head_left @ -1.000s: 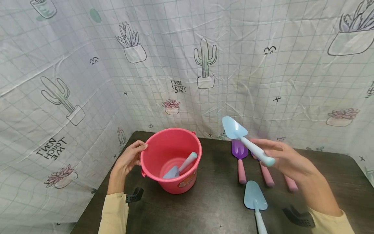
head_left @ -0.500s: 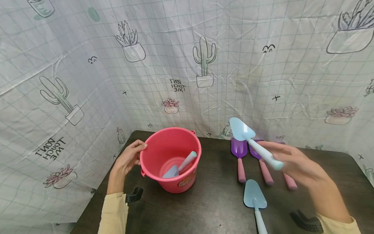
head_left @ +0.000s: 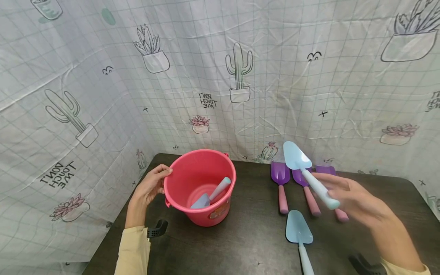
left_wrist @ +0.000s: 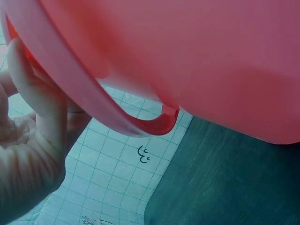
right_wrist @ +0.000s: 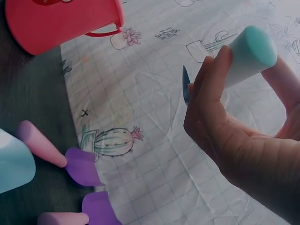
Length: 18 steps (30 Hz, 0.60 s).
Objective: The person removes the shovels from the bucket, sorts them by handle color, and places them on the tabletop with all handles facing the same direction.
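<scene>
My left hand (head_left: 151,185) holds the left rim of a red bucket (head_left: 203,219), its thumb over the edge; the left wrist view has the hand (left_wrist: 42,117) at the rim. Inside the bucket leans a light blue trowel (head_left: 220,189), handle up against the right wall. Off to the right, my right hand (head_left: 357,198) grips a second light blue trowel (head_left: 317,185) by its handle, raised above the table. Its blade points up and away to the left. In the right wrist view, fingers and thumb pinch the mint-tipped handle (right_wrist: 251,51); most of the blade is hidden there.
Behind and below the raised trowel lie purple hand shovels with pink handles: one at left (head_left: 280,173), one in the middle (head_left: 302,177), one at right (head_left: 326,170). Another light blue trowel (head_left: 299,229) lies nearer. A patterned cloth (head_left: 275,95) hangs behind the dark table (head_left: 254,236).
My right hand has carried the raised trowel to the right and slightly down. More of the purple shovels shows behind it. The left hand and bucket keep their place.
</scene>
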Tool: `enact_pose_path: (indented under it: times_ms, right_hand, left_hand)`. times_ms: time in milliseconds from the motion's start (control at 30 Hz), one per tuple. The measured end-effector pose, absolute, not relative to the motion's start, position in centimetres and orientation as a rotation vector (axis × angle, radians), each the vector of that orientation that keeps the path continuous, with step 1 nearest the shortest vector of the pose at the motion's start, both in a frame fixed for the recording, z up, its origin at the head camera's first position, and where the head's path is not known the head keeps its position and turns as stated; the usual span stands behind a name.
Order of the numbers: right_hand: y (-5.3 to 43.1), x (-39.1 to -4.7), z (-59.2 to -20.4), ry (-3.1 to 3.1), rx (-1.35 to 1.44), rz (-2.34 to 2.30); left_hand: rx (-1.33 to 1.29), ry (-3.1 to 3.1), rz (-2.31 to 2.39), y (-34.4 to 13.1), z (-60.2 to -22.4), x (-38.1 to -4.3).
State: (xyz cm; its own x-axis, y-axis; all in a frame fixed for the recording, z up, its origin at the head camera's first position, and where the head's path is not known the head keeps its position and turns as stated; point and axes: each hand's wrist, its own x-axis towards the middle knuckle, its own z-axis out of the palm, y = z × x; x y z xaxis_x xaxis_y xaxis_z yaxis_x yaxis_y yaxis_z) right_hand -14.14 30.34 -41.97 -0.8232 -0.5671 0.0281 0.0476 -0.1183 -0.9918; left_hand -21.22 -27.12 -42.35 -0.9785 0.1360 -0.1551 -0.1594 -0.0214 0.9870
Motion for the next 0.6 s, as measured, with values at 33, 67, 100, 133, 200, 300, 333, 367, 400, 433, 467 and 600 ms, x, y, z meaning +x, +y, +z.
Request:
enact_pose_path:
  times_ms: [33,67,100,133,200,300,333,367,400,433,467,600]
  right_hand:
    - [30.5,-14.1,-42.1,1.722,-0.571,-1.992]
    - [30.7,-14.1,-42.3,1.705,-0.564,-1.991]
    - [30.9,-14.1,-42.4,1.702,-0.543,-1.988]
    - [31.0,-14.0,-42.6,1.701,-0.523,-1.985]
    - [31.4,-13.9,-43.0,1.694,-0.502,-1.979]
    - [31.9,-13.7,-43.5,1.7,-0.491,-1.974]
    - [32.1,-13.6,-43.8,1.691,-0.499,-1.976]
    - [32.2,-13.6,-44.0,1.678,-0.507,-1.978]
    - [32.4,-13.6,-44.1,1.672,-0.513,-1.979]
    - [32.5,-13.6,-44.3,1.682,-0.521,-1.976]
    - [32.6,-13.6,-44.5,1.672,-0.526,-1.982]
    - [33.2,-13.4,-45.1,1.634,-0.528,-1.999]
  left_hand:
    - [-0.029,2.042,2.108,-27.1,-42.3,-21.2]
    - [-0.033,2.043,2.108,-27.1,-42.3,-21.2]
    - [-0.036,2.043,2.107,-27.0,-42.3,-21.2]
    - [-0.037,2.042,2.108,-27.0,-42.3,-21.2]
    - [-0.04,2.041,2.11,-26.9,-42.3,-21.2]
    - [-0.045,2.04,2.115,-26.9,-42.3,-21.1]
    - [-0.047,2.04,2.116,-26.8,-42.2,-21.1]
    - [-0.05,2.041,2.117,-26.8,-42.2,-21.1]
    - [-0.054,2.041,2.119,-26.8,-42.2,-21.1]
    - [-0.056,2.041,2.12,-26.8,-42.2,-21.1]
    - [-0.059,2.041,2.122,-26.7,-42.2,-21.1]
    - [-0.067,2.038,2.125,-26.6,-42.1,-21.1]
